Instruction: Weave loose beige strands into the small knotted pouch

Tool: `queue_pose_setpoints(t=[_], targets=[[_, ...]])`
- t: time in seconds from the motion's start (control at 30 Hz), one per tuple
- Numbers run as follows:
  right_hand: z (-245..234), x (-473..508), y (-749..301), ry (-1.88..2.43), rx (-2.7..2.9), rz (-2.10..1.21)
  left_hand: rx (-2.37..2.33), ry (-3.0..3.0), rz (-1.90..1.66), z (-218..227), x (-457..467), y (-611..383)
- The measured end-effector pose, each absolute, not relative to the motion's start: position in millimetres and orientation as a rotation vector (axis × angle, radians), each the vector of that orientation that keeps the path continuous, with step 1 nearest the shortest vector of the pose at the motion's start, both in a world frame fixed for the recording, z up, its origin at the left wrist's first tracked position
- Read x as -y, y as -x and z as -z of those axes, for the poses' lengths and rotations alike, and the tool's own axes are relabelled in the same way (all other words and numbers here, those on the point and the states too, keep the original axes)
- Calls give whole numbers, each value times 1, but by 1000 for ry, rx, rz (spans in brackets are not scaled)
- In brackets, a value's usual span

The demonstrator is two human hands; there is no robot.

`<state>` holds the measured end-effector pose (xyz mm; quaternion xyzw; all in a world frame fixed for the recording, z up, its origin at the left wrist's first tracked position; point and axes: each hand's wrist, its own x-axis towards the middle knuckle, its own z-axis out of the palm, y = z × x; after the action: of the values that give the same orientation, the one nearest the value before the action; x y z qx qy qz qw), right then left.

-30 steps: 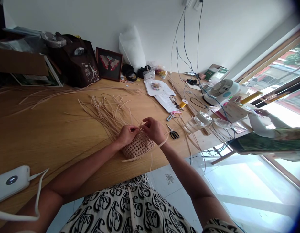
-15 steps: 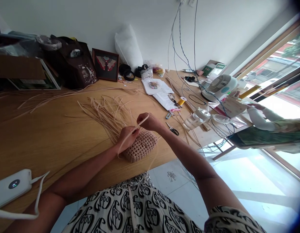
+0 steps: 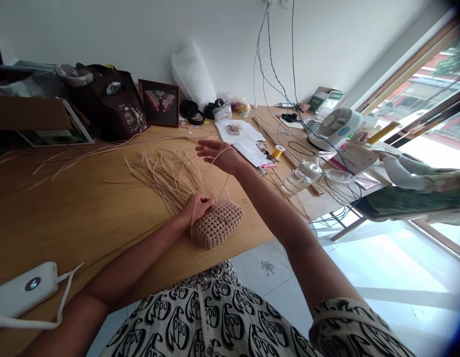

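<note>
A pale brown woven piece [image 3: 218, 225], knobbly like a small basket, lies near the table's front edge. My left hand [image 3: 198, 207] is closed on its upper left edge, thumb and fingers pressed together. Loose cane-like strands [image 3: 163, 171] fan out behind it across the table. Above and beyond the piece, my right hand [image 3: 219, 154] is raised with its fingers stretched to the left. A thin strand loops past this hand and down toward the piece; whether it touches the palm is unclear.
A white power bank [image 3: 27, 285] with a cable lies at the left front. Papers [image 3: 248, 151], a yellow thread spool [image 3: 278, 151] and a glass jug [image 3: 300, 178] stand right of centre. Further right are a white fan [image 3: 336, 129] and another person's sleeved arm [image 3: 404, 171].
My right hand has lifted away from the woven piece, up and back, and its fingers have opened. My left hand stays on the edge. The scissors are now hidden by my right forearm.
</note>
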<state>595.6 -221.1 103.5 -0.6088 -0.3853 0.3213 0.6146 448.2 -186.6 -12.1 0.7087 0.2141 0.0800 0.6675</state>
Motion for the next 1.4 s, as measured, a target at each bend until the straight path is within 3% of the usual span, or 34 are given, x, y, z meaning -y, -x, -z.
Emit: queue_pose_setpoints(t=[0.13,0.43,0.63,0.73,0.87,1.1,1.27,1.4], targets=[[-103,268,-605,1435,863,-736,-573,-1393,-140,12,183,-452],[-127,424,-623,1528,505,-359,-619,-1297,-139,15,178,-455],[-107,528,-613,1830,280,-220,-631,-1241,-138,15,173,-455],[-76,547,-590,1982,338,-524,-636,-1204,-113,13,172,-455],[-40,509,-545,2060,651,-1009,-649,-1179,-86,10,172,-456],[-49,357,-509,2095,1114,-314,-542,-1163,9,6,166,-453],[-56,289,-520,2576,1520,-176,-498,-1152,42,6,165,-454],[-57,278,-523,2722,1715,-146,-513,-1141,28,6,167,-455]])
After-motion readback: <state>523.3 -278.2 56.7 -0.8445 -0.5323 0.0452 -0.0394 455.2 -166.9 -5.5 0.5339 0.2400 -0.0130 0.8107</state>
